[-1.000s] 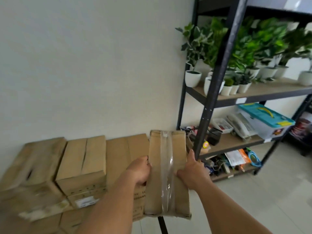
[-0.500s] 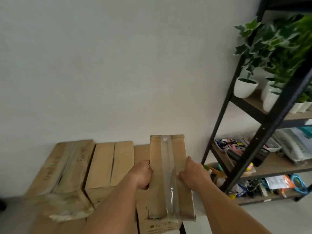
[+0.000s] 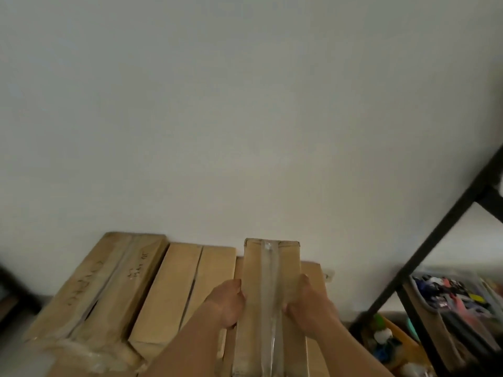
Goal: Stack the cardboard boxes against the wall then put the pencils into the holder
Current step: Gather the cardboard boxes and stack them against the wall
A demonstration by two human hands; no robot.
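Note:
I carry a narrow cardboard box (image 3: pixel 270 270) with a strip of clear tape down its top, held out in front of me. My left hand (image 3: pixel 227 303) grips its left side and my right hand (image 3: pixel 307 303) grips its right side. Below and behind it, more cardboard boxes stand against the white wall (image 3: pixel 245 118): a taped one with handwriting (image 3: pixel 100 284) at the left, a plain one (image 3: pixel 179 289) in the middle, and a third (image 3: pixel 313 278) partly hidden under the carried box. No pencils or holder show clearly.
A black metal shelf rack (image 3: pixel 441 232) rises at the right, with a tray of small mixed items (image 3: pixel 457 292) on one shelf and clutter (image 3: pixel 386 338) lower down. A dark object (image 3: pixel 8 292) sits at the left edge.
My view has swung left and closer to the wall. The plants and most of the rack have left the frame, and the carried box now hangs over the stacked boxes.

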